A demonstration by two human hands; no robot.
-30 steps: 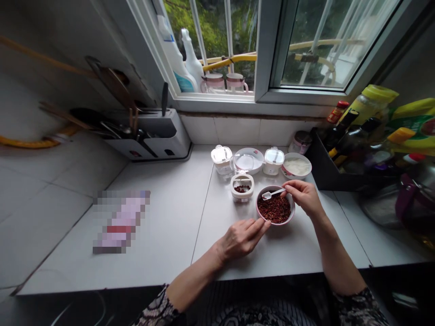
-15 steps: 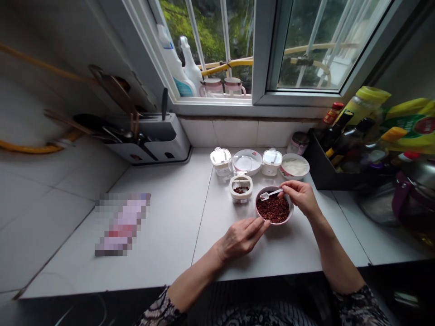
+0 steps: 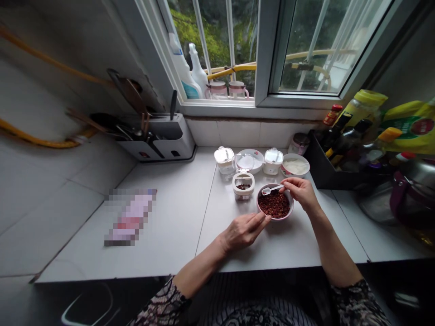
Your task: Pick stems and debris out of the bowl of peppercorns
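Note:
A bowl of dark red dried bits stands on the white counter. My right hand pinches the handle of a small white spoon, whose scoop is over the far left part of the bowl. My left hand has its fingers at the bowl's near left rim, thumb and fingertips closed on it. Just left of the bowl is a small clear jar with its lid up and some dark bits inside.
Behind are two white-lidded jars, a white dish and a bowl of white powder. A dark box of bottles stands right, a utensil holder back left. A blurred pinkish packet lies left.
The view has shifted slightly. My hands stay at the bowl, and the spoon's scoop remains over its far left part, with little visible movement.

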